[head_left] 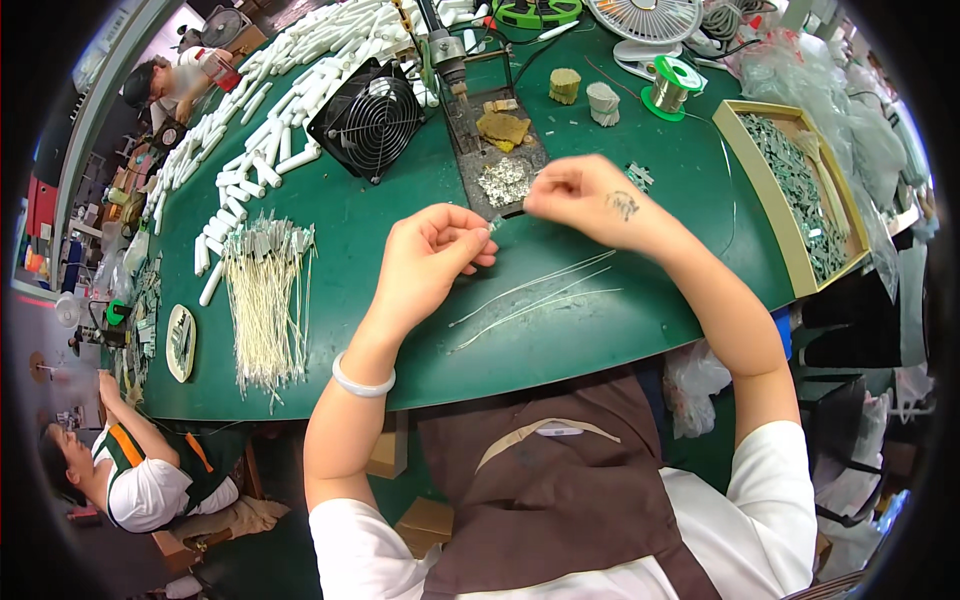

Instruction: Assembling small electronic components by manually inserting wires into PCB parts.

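Observation:
My left hand [425, 262] is closed in a pinch, with a small greenish circuit board [495, 225] showing at its fingertips. Beside it, my right hand [600, 205] has its fingers curled together at the edge of a pile of tiny silvery-white parts [504, 180]. Whatever my right fingers hold is hidden or too small to name. That pile lies on a dark metal base plate [470, 135], below an upright soldering stand [448, 60]. A few loose pale wires [530, 305] lie on the green table just below my hands.
A bundle of wired boards [265, 300] and a small oval dish [181, 343] lie at left. Behind stand a black fan [370, 118], many white tubes [270, 150] and a solder spool [673, 88]. A box of boards [800, 200] sits at right. Another person [150, 470] works at far left.

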Demonstrator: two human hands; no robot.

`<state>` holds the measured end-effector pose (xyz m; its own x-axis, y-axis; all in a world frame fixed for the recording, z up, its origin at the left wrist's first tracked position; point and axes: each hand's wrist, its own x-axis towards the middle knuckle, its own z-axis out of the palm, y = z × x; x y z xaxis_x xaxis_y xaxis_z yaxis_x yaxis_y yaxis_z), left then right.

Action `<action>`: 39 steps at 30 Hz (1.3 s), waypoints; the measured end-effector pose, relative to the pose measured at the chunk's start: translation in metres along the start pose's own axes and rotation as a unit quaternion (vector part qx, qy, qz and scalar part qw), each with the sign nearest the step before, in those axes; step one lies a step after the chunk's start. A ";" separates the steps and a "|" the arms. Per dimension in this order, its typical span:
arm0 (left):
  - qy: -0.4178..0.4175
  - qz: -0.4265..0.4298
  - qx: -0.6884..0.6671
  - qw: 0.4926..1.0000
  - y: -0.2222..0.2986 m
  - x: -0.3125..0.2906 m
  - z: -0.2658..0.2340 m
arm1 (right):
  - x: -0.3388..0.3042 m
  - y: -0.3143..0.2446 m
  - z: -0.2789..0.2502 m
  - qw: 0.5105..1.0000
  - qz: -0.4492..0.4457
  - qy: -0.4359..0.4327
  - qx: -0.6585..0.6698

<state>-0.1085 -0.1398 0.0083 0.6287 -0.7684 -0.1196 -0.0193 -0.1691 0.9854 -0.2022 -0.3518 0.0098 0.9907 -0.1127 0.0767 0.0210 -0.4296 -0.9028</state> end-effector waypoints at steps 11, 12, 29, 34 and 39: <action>0.024 -0.006 0.030 0.999 -0.002 0.004 -0.008 | -0.011 -0.013 0.007 0.966 -0.074 -0.187 -0.165; 0.025 -0.005 0.031 0.999 -0.002 0.004 -0.009 | -0.013 -0.013 0.010 0.961 -0.071 -0.194 -0.182; -0.146 0.076 0.200 0.966 0.011 -0.012 0.001 | -0.017 -0.018 0.011 0.960 -0.078 -0.190 -0.191; -0.090 0.046 0.211 0.972 0.018 -0.014 -0.007 | -0.011 -0.017 -0.005 0.975 -0.070 -0.161 -0.135; -0.095 -0.002 0.214 0.972 0.017 -0.015 -0.026 | -0.005 -0.021 -0.027 0.985 -0.025 -0.112 -0.126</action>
<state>-0.0979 -0.1156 0.0304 0.4755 -0.8604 -0.1832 -0.3651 -0.3825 0.8488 -0.2110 -0.3667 0.0402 0.9947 0.1023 -0.0018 0.0646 -0.6418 -0.7641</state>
